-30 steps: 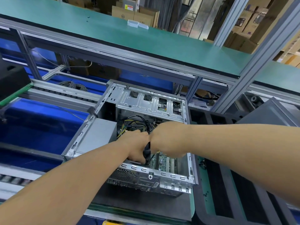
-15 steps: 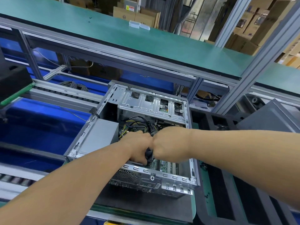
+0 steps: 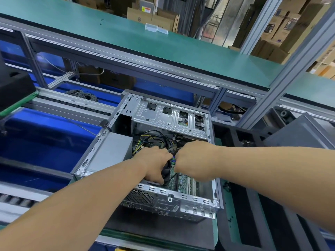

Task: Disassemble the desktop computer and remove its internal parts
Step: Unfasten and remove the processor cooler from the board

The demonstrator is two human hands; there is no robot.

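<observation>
— So where was the desktop computer (image 3: pixel 150 160)?
— Open on the counter; both hands, left hand (image 3: pixel 154 163) and right hand (image 3: pixel 192 160), were inside, fingers curled on something dark (unclear what). Cables looked floppy, board fragile: hold connectors.

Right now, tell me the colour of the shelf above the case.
Green shelf, seen in the head view, above the case.

I see the open grey metal computer case (image 3: pixel 145 180) sitting on a dark flat mat (image 3: pixel 163 232) on my green-edged work bench (image 3: pixel 220 230). Just to the right of it lies a black foam tray (image 3: pixel 268 214) with long slots. Above, a long green shelf top (image 3: pixel 126 38) holds two small clear plastic boxes (image 3: pixel 156 29), side by side.
</observation>
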